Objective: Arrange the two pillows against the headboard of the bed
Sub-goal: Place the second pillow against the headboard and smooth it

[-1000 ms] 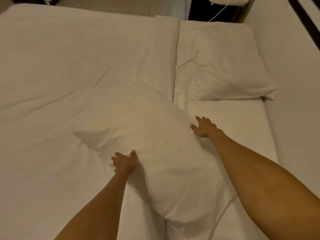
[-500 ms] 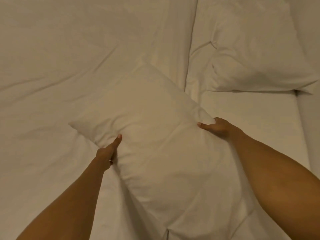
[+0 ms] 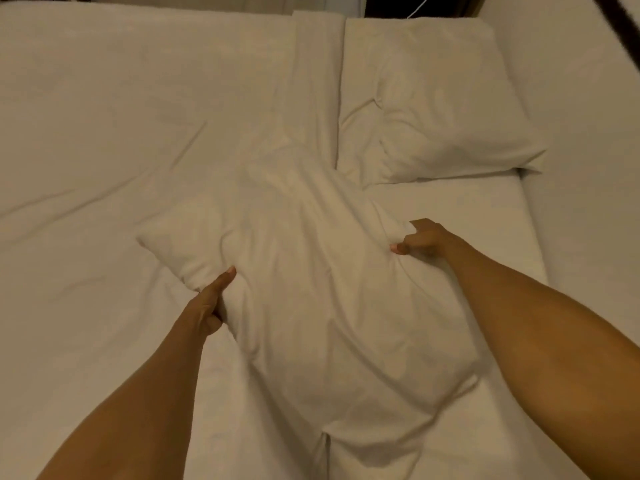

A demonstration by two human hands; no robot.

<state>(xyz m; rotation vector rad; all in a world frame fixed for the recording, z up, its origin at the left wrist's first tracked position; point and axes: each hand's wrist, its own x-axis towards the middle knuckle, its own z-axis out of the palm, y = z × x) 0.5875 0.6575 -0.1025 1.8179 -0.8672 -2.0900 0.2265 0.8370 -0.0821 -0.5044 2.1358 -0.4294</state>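
Both hands, left hand [image 3: 207, 306] and right hand [image 3: 420, 239], pinch the near pillow [image 3: 311, 289] between them; the second pillow [image 3: 443, 109] lies beyond the right. Lift evenly, keeping both grips firm, toward the bed's [image 3: 104, 133] head.

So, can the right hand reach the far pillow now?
Probably yes, but not yet: the right hand is closed on the near pillow. Only bare sheet lies between it and the far pillow.
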